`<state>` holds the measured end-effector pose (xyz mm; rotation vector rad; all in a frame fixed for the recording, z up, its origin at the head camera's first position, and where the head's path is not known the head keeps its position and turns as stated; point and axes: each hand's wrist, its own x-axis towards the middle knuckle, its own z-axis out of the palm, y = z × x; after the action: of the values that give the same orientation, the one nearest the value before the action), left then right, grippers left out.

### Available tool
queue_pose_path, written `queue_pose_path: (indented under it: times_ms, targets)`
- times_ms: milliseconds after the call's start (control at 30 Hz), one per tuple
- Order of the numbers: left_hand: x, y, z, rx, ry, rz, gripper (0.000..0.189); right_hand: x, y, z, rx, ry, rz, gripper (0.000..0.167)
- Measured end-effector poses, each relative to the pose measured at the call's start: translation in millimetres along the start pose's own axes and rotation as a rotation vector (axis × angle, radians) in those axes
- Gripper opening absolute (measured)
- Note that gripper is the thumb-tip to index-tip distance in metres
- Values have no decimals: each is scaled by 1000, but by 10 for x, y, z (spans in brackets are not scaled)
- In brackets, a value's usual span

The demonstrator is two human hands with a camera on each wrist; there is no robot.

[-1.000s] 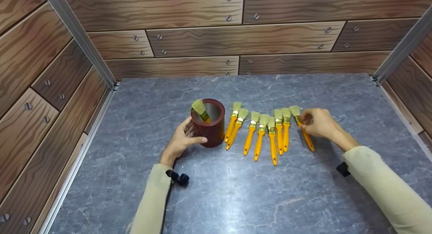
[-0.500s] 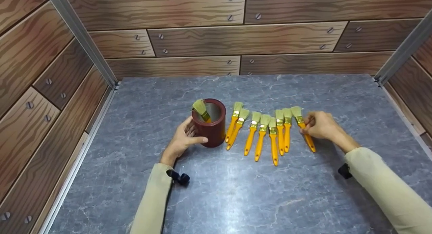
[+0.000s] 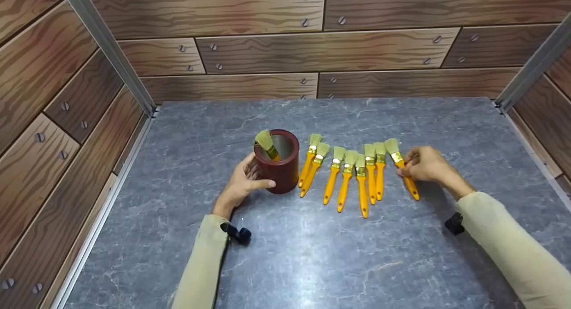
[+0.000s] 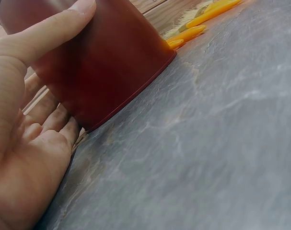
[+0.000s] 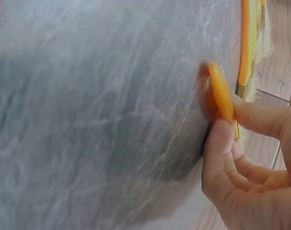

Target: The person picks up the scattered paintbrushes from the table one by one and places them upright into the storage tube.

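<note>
Your left hand grips the dark red can, upright on the bench, left of its middle and towards the back edge. 1 paintbrush leans inside the can, bristles up. Your right hand pinches the handle of the rightmost brush, the one nearest the right edge. Between them lie 7 more brushes, bristles facing the back edge.

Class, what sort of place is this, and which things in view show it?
Probably a work booth, possibly a staged one: wood-patterned panels wall the back and sides of a marbled grey tabletop, with metal posts at its far corners.
</note>
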<state>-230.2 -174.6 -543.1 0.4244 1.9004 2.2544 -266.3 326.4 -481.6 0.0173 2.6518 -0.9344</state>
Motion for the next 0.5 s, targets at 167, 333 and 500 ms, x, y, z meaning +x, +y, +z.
queue_pose_path:
  times_ms: [167, 333, 500]
  targets:
    - [8, -4, 7, 10, -7, 1, 103, -23, 17, -42, 95, -30, 11, 53]
    - [-2, -7, 4, 0, -15, 8, 105, -63, -6, -131, 161, -24, -36, 46]
    - [-1, -3, -6, 0, -23, 21, 104, -137, -85, -227, 181, -12, -82, 44]
